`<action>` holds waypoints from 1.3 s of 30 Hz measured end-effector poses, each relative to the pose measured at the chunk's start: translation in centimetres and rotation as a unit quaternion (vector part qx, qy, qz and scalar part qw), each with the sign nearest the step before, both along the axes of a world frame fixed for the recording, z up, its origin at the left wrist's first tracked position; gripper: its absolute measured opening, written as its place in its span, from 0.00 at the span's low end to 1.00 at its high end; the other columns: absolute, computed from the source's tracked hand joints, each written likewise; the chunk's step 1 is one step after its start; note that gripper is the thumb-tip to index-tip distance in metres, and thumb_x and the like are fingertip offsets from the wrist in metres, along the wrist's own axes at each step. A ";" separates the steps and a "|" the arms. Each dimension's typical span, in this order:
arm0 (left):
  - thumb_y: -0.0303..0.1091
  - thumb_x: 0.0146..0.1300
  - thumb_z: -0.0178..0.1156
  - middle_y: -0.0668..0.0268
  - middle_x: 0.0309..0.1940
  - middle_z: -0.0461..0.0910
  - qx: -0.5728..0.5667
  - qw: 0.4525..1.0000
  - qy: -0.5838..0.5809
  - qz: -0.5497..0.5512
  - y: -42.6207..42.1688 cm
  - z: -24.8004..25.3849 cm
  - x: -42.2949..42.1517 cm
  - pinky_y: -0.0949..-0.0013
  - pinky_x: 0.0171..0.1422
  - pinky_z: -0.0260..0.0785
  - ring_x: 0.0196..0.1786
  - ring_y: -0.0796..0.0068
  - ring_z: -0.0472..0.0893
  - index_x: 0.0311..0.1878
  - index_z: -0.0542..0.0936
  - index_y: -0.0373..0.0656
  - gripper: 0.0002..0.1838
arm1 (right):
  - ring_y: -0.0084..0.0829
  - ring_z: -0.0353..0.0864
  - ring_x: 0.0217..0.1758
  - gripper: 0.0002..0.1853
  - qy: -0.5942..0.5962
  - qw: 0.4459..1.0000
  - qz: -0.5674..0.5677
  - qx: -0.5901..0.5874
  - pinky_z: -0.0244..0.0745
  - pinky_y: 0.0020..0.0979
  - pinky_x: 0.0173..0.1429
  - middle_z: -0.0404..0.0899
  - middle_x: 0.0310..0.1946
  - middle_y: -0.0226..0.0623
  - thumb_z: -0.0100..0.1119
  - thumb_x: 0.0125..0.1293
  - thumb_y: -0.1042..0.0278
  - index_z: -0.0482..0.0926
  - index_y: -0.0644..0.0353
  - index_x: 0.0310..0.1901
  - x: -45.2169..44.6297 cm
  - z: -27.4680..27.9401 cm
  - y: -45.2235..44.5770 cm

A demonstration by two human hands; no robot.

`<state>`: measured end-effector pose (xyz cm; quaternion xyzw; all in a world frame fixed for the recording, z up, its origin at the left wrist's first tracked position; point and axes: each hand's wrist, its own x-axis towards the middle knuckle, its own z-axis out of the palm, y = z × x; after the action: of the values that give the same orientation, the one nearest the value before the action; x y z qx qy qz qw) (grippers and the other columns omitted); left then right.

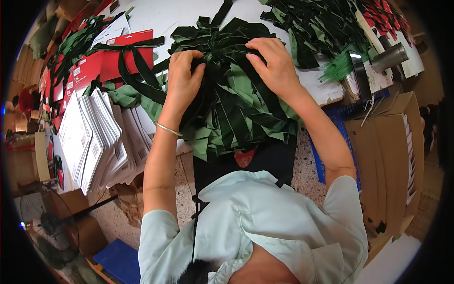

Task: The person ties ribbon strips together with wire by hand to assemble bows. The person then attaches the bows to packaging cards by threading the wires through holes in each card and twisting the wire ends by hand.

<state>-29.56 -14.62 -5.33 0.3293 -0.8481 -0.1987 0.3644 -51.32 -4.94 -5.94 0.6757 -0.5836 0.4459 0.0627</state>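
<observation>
A big bundle of dark green velvet ribbon strips [236, 104] with lighter green backs spreads over the near edge of the white table [175, 14]. At the bundle's upper left, my left hand [183, 78] has its fingers curled down into the ribbons, thumb near the index finger; the fingertips are partly hidden. On the upper right side my right hand [273, 64] rests over the strips, with thumb and index finger apart and nothing visible between them. A dark ribbon bow [132, 59] lies on red cards [142, 40] left of the bundle.
Stacked white cards [92, 137] stand at the left edge. More green ribbons [317, 28] lie at upper right, near green bristles [338, 64], a black object [360, 75] and a metal cylinder [390, 57]. A cardboard box [383, 156] is at right, a fan [47, 217] at lower left.
</observation>
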 end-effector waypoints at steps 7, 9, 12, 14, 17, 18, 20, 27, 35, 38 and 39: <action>0.16 0.50 0.61 0.63 0.35 0.78 -0.125 0.991 0.048 -0.020 1.5 1.7 0.2 0.62 0.51 0.67 0.46 0.60 0.75 0.38 0.77 0.40 0.12 | 0.39 0.76 0.50 0.12 0.056 0.996 0.070 0.000 0.65 0.41 0.59 0.80 0.39 0.36 0.64 0.56 0.67 0.78 0.60 0.41 1.6 2.5 -0.1; 0.17 0.50 0.63 0.62 0.37 0.79 -0.171 0.983 0.064 -0.023 1.8 2.2 0.5 0.61 0.54 0.65 0.47 0.59 0.75 0.40 0.78 0.41 0.14 | 0.38 0.78 0.43 0.10 0.028 0.997 0.065 0.035 0.71 0.38 0.48 0.79 0.34 0.36 0.65 0.56 0.69 0.78 0.60 0.39 2.7 4.2 1.6; 0.18 0.51 0.64 0.60 0.40 0.79 -0.252 0.960 0.092 0.077 3.9 3.4 0.3 0.60 0.57 0.64 0.49 0.56 0.75 0.44 0.79 0.41 0.16 | 0.37 0.78 0.29 0.09 0.007 0.999 0.040 -0.012 0.71 0.32 0.31 0.78 0.31 0.37 0.66 0.55 0.74 0.78 0.61 0.38 4.2 5.4 3.3; 0.19 0.54 0.65 0.58 0.42 0.79 -0.202 0.966 0.143 0.076 5.8 3.2 0.9 0.60 0.59 0.64 0.50 0.56 0.75 0.47 0.79 0.40 0.16 | 0.37 0.78 0.26 0.12 0.028 0.999 0.014 -0.037 0.71 0.32 0.29 0.77 0.30 0.38 0.67 0.53 0.77 0.77 0.61 0.39 5.0 6.0 4.5; 0.22 0.62 0.61 0.63 0.39 0.79 0.096 0.971 0.221 -0.010 9.6 2.6 1.7 0.74 0.49 0.68 0.41 0.74 0.77 0.48 0.77 0.35 0.11 | 0.38 0.78 0.27 0.14 0.047 0.995 0.016 -0.086 0.73 0.33 0.29 0.77 0.30 0.38 0.68 0.50 0.79 0.76 0.62 0.39 6.1 5.2 5.3; 0.23 0.65 0.59 0.66 0.38 0.78 0.189 0.948 0.254 -0.042 10.2 2.4 1.4 0.77 0.47 0.68 0.39 0.79 0.76 0.48 0.77 0.34 0.10 | 0.38 0.78 0.27 0.14 0.045 0.995 0.017 -0.084 0.73 0.33 0.29 0.77 0.30 0.38 0.68 0.50 0.79 0.76 0.62 0.39 6.4 4.8 5.3; 0.24 0.66 0.58 0.67 0.38 0.77 0.209 0.936 0.283 -0.020 10.6 2.2 1.4 0.77 0.47 0.67 0.39 0.80 0.75 0.49 0.76 0.35 0.09 | 0.38 0.78 0.27 0.14 0.026 0.993 0.024 -0.108 0.72 0.33 0.28 0.77 0.30 0.38 0.68 0.51 0.79 0.76 0.62 0.39 6.8 4.1 5.1; 0.27 0.59 0.64 0.57 0.56 0.75 -0.117 0.992 0.051 0.019 7.1 4.9 2.5 0.61 0.65 0.59 0.62 0.57 0.69 0.55 0.78 0.41 0.19 | 0.38 0.78 0.33 0.14 0.085 0.990 0.075 -0.083 0.74 0.34 0.35 0.76 0.35 0.38 0.65 0.48 0.81 0.76 0.62 0.39 5.1 5.6 5.0; 0.35 0.64 0.64 0.63 0.34 0.79 0.219 0.960 0.030 -0.174 6.5 3.9 1.2 0.73 0.37 0.69 0.35 0.78 0.77 0.52 0.76 0.35 0.17 | 0.39 0.77 0.41 0.11 0.035 0.989 0.141 0.001 0.74 0.36 0.44 0.75 0.37 0.34 0.58 0.52 0.78 0.76 0.58 0.39 3.3 6.2 3.1; 0.37 0.67 0.61 0.70 0.32 0.79 0.429 0.882 0.142 -0.136 6.5 3.1 0.5 0.79 0.34 0.67 0.33 0.85 0.75 0.51 0.77 0.37 0.16 | 0.40 0.78 0.43 0.13 0.025 0.995 0.087 -0.032 0.74 0.38 0.47 0.76 0.40 0.35 0.60 0.53 0.76 0.77 0.58 0.42 2.7 6.2 2.2; 0.40 0.69 0.59 0.73 0.34 0.79 0.473 0.857 0.166 -0.121 6.4 3.8 0.6 0.82 0.32 0.65 0.33 0.88 0.74 0.50 0.78 0.39 0.15 | 0.41 0.78 0.44 0.14 0.048 0.990 0.035 -0.128 0.73 0.39 0.48 0.78 0.42 0.36 0.63 0.53 0.75 0.78 0.57 0.44 2.5 6.3 1.8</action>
<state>-29.00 -8.22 -1.57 0.3193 -0.6117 -0.6702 0.2732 -48.84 -3.10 0.37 0.7027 -0.4943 0.4859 0.1605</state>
